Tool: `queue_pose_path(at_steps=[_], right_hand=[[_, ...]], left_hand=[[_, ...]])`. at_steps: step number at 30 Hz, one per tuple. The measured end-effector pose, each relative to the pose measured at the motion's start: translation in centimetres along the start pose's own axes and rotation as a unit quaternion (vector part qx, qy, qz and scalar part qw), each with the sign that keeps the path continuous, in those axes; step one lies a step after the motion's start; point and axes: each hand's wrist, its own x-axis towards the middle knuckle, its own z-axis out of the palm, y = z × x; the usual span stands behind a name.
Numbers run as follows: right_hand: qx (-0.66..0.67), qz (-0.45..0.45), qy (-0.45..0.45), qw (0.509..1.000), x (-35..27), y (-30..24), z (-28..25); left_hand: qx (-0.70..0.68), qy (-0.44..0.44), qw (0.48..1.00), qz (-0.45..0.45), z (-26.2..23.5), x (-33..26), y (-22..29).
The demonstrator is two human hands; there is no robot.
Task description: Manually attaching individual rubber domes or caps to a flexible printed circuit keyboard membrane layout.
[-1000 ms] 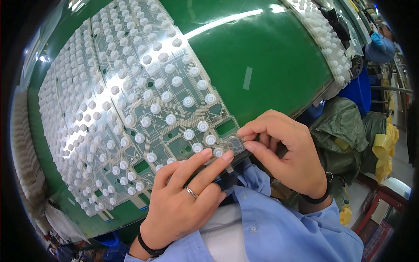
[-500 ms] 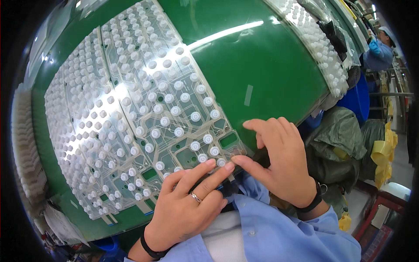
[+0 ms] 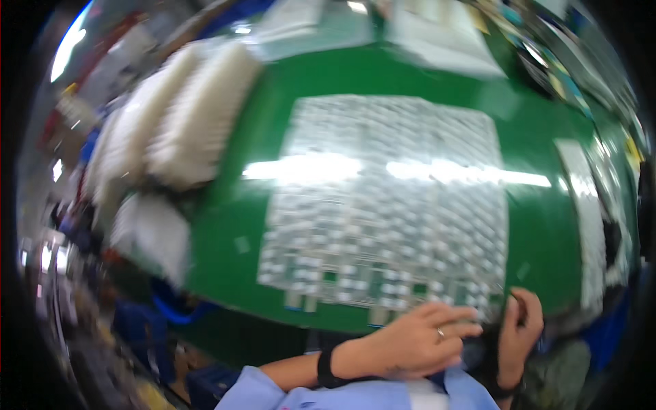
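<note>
Clear keyboard membrane sheets with rows of white rubber domes and printed traces lie side by side on a green-topped table, blurred by motion. My left hand, with a ring on it, reaches over their near right edge. Its fingers stretch out to the right and hold nothing I can see; whether they touch the sheet I cannot tell. Just beyond the sheets' near right corner is my right hand. Its thumb and forefinger curve toward each other around a gap, and nothing shows between them.
Tall stacks of white domed sheets stand at the table's left, with a lower white pile nearer me. Clear plastic bags and sheets lie along the far edge. Another strip of white domed sheets lies at the right. The green tabletop curves nearby.
The view has swung left and back, so the whole table and the stacks at left now show. My left hand has come off the sheet's corner area slightly, and my right fingers have curled in.
</note>
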Motion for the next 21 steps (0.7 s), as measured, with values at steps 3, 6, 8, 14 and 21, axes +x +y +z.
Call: queue_pose_path(at_steps=[3,6,8,14,21], right_hand=[[-0.01,-0.021,-0.06,0.998,-0.6,0.3,-0.9],[-0.005,-0.12,-0.069,0.99,-0.7,-3.1,0.6],[-0.011,-0.199,-0.127,0.972,-0.3,-4.4,0.9],[-0.113,-0.254,-0.187,0.942,0.1,-4.5,2.8],[-0.134,-0.254,-0.199,0.937,0.5,-4.5,3.3]], left_hand=[[-0.004,0.06,0.994,-0.091,-5.7,-3.0,1.5],[0.178,0.23,0.921,-0.26,-13.7,-9.5,2.9],[0.311,0.375,0.801,-0.347,-17.8,-13.6,3.7],[0.578,0.468,0.51,-0.431,-30.0,-28.6,2.1],[0.63,0.214,0.545,-0.511,-34.1,-35.1,-3.6]])
